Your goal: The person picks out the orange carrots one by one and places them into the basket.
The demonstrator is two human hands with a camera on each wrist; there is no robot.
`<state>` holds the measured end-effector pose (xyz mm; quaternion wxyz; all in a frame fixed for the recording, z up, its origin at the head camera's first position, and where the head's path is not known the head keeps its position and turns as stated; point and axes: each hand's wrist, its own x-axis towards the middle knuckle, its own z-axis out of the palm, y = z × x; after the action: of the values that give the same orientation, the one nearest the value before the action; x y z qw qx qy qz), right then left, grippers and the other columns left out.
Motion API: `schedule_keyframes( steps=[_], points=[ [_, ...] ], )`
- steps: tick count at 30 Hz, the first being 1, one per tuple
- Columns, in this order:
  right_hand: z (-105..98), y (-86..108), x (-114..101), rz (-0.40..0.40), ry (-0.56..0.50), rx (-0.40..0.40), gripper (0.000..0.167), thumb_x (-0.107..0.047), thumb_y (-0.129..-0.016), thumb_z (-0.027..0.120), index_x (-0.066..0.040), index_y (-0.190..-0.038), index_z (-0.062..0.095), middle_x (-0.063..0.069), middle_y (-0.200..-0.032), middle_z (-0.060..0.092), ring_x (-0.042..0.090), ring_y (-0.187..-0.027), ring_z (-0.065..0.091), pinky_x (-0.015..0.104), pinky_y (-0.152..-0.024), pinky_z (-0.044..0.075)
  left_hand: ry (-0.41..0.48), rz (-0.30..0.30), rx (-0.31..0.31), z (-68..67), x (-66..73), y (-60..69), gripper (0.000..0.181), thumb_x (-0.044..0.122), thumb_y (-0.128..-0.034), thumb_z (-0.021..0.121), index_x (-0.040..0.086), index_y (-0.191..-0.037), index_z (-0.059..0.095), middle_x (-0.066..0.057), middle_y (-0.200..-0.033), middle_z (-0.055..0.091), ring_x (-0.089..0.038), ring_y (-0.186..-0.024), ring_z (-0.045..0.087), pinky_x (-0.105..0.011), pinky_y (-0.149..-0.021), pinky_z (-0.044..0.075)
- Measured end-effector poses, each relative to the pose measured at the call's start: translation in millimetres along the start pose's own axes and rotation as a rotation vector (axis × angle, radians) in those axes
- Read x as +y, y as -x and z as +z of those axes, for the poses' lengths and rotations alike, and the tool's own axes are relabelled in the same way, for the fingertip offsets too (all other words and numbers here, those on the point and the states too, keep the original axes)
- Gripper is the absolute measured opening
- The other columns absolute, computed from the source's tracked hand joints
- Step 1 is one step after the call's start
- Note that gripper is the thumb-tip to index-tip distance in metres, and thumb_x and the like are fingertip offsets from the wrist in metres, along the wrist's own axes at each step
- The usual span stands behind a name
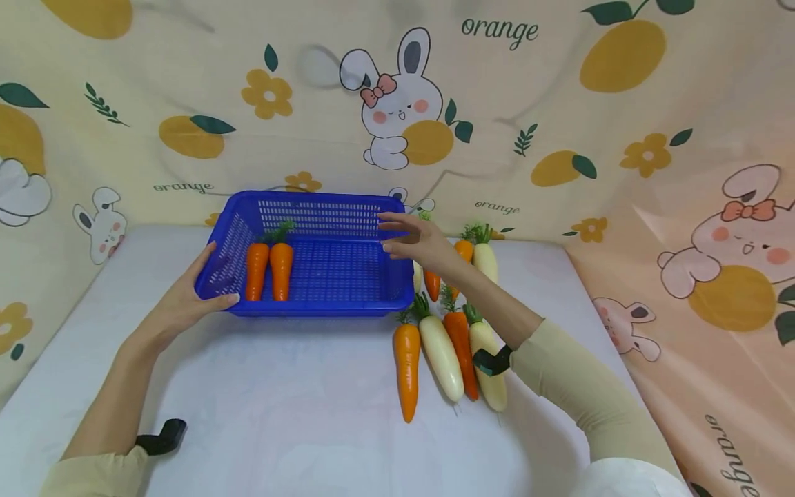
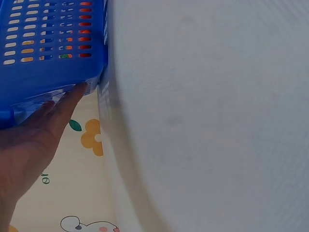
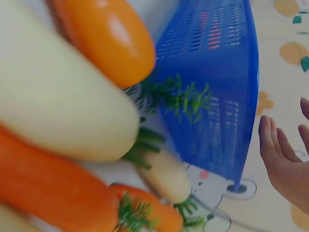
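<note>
A blue basket [image 1: 335,307] with perforated walls holds two orange carrots [image 1: 281,270] side by side at its left end. My left hand [image 1: 180,300] holds the basket's left end, thumb at the front rim and fingers along the side. The left wrist view shows that hand [image 2: 36,140] with its fingers against the basket wall [image 2: 53,75]. Over the basket's right rim is my right hand [image 1: 422,241], empty, fingers spread. In the right wrist view the hand [image 3: 287,169] stands apart from the basket [image 3: 207,72].
Right of the basket, a row with an orange carrot [image 1: 406,369], a white radish [image 1: 442,359] and others lies on the white table [image 1: 279,414]. More carrots and radishes lie behind, partly hidden by the right arm. A patterned cloth [image 1: 497,90] hangs at the back.
</note>
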<state>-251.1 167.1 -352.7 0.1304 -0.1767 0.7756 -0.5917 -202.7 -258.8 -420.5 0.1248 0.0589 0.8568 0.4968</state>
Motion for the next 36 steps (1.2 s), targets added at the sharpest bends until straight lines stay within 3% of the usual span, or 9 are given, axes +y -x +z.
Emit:
schedule_keyframes(
  steps=[9,19,24,28,32,36],
  points=[
    [-21,42.8,13,0.020,0.007,0.044,0.055,-0.016,-0.095,0.068,-0.013,-0.147,0.048,0.013,-0.146,0.051,0.033,-0.124,0.058,0.049,-0.101,0.049,0.009,-0.001,0.018,-0.9,-5.8,2.7,0.107,0.035,-0.0922,0.071,0.035,-0.157,-0.014,-0.017,-0.165,-0.012,-0.050,-0.147,-0.007,-0.075,-0.110,0.003],
    [-33,99.7,36,0.075,0.015,0.159,0.054,-0.019,-0.094,0.070,-0.011,-0.144,0.051,0.009,-0.140,0.055,0.033,-0.123,0.059,0.035,-0.096,0.054,0.020,-0.005,0.010,-0.3,-6.9,0.0,0.106,0.035,-0.0929,0.070,0.035,-0.156,-0.015,-0.017,-0.165,-0.012,-0.050,-0.147,-0.007,-0.075,-0.110,0.005],
    [-28,131.0,53,0.108,-0.003,0.236,0.052,-0.017,-0.094,0.070,-0.008,-0.142,0.052,0.017,-0.144,0.051,0.039,-0.127,0.053,0.026,-0.093,0.054,0.026,0.013,0.003,-0.5,-6.1,-0.1,0.105,0.034,-0.0932,0.070,0.036,-0.156,-0.014,-0.016,-0.165,-0.012,-0.049,-0.148,-0.006,-0.074,-0.111,0.004],
    [-19,149.3,66,0.145,0.020,0.287,0.052,-0.015,-0.093,0.071,-0.005,-0.141,0.052,0.019,-0.146,0.049,0.038,-0.132,0.050,0.021,-0.094,0.051,0.030,0.020,0.001,-1.5,-6.1,0.0,0.104,0.033,-0.0936,0.069,0.036,-0.157,-0.014,-0.015,-0.165,-0.012,-0.048,-0.148,-0.007,-0.074,-0.111,0.003],
    [-10,163.7,74,0.202,0.010,0.311,0.056,-0.014,-0.093,0.070,-0.004,-0.144,0.049,0.017,-0.149,0.047,0.034,-0.138,0.044,0.020,-0.096,0.049,0.027,0.015,-0.002,-1.5,-7.2,-1.5,0.105,0.033,-0.0936,0.069,0.036,-0.156,-0.015,-0.016,-0.165,-0.012,-0.049,-0.148,-0.006,-0.074,-0.111,0.005],
    [-1,173.0,77,0.238,-0.018,0.325,0.059,-0.008,-0.093,0.068,-0.005,-0.147,0.045,0.014,-0.152,0.045,0.032,-0.142,0.039,0.026,-0.102,0.046,0.026,0.017,-0.002,-1.3,-8.8,-3.5,0.105,0.033,-0.0938,0.069,0.037,-0.155,-0.017,-0.014,-0.165,-0.012,-0.047,-0.148,-0.007,-0.073,-0.111,0.004]
  ],
)
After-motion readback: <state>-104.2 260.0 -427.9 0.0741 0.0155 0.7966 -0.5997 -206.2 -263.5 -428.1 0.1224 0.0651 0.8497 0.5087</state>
